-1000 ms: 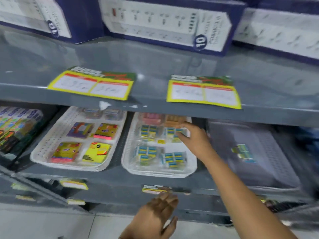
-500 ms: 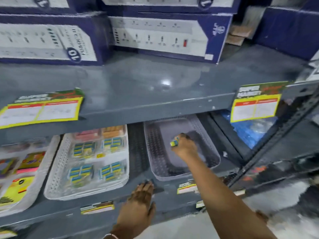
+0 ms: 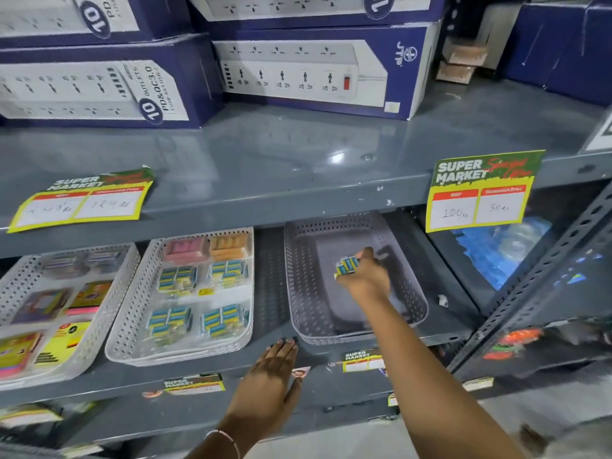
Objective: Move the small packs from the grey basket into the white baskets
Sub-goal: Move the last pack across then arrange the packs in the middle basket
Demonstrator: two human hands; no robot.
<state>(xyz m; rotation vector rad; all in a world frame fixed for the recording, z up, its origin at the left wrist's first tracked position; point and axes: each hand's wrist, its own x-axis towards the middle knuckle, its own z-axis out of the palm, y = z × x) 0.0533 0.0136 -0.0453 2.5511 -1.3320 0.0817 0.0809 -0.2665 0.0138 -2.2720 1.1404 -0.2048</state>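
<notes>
Two white baskets (image 3: 132, 313) and one grey basket (image 3: 301, 293) sit on the shelf. Four blue-and-yellow packs (image 3: 177, 279) lie in one white basket; a fifth (image 3: 346, 266) is in a hand (image 3: 366, 279).

Right hand gripping 1 small pack inside grey basket.
Right hand (image 3: 366, 278) closed on blue-yellow pack (image 3: 347, 266) over grey basket (image 3: 410, 303). Left hand (image 3: 270, 379) flat on shelf edge (image 3: 318, 379), fingers spread. White basket (image 3: 132, 339), left of right hand, holds 6 packs.
</notes>
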